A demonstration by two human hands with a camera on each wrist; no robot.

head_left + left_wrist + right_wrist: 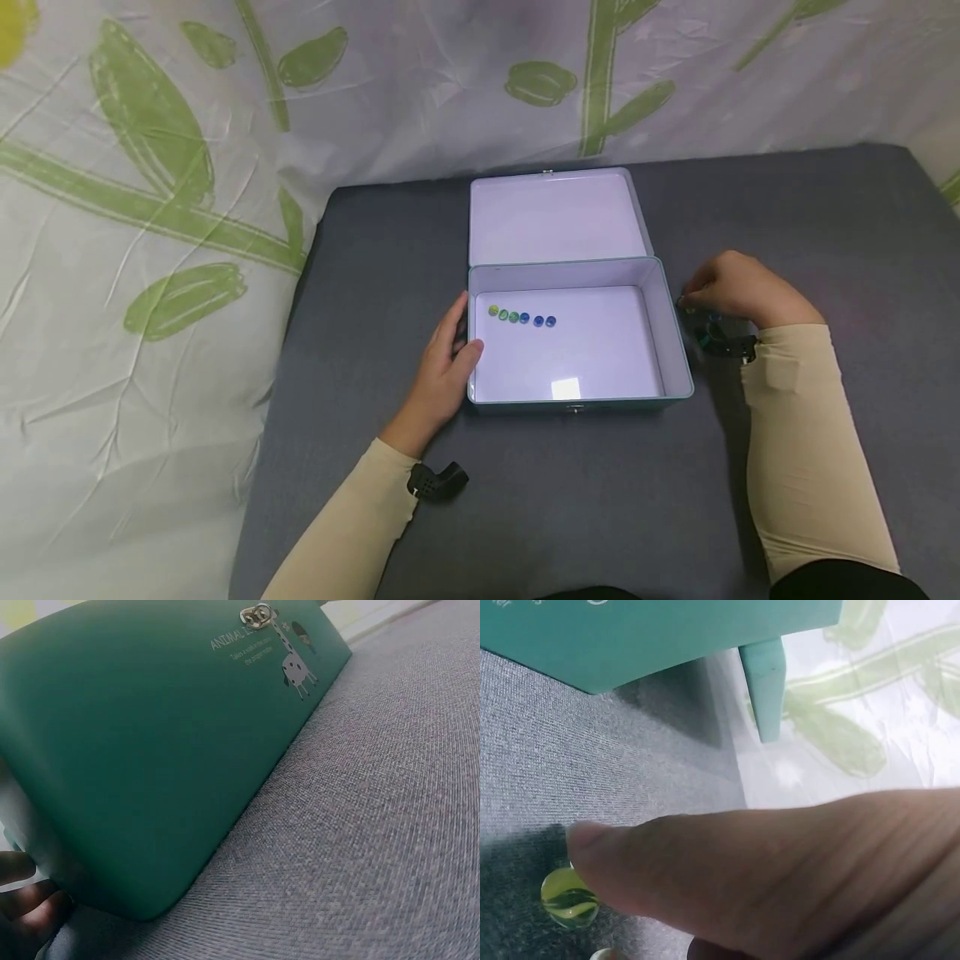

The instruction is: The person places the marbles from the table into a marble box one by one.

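A metal box stands on the table with its lid laid back, pale inside and green outside. Inside, several glass marbles form a row, running from yellow-green through green to blue. My left hand grips the box's left wall, thumb over the rim and fingers outside. To the right of the box, my right hand reaches down at loose marbles on the cloth. Its thumb overlaps the edge of a yellow-green marble; the other fingers are mostly hidden, so I cannot tell whether they pinch one.
The open lid lies toward the back. Dark grey cloth covers the table. A white sheet with green leaf prints hangs behind and along the left side. A small blue marble lies under my right wrist.
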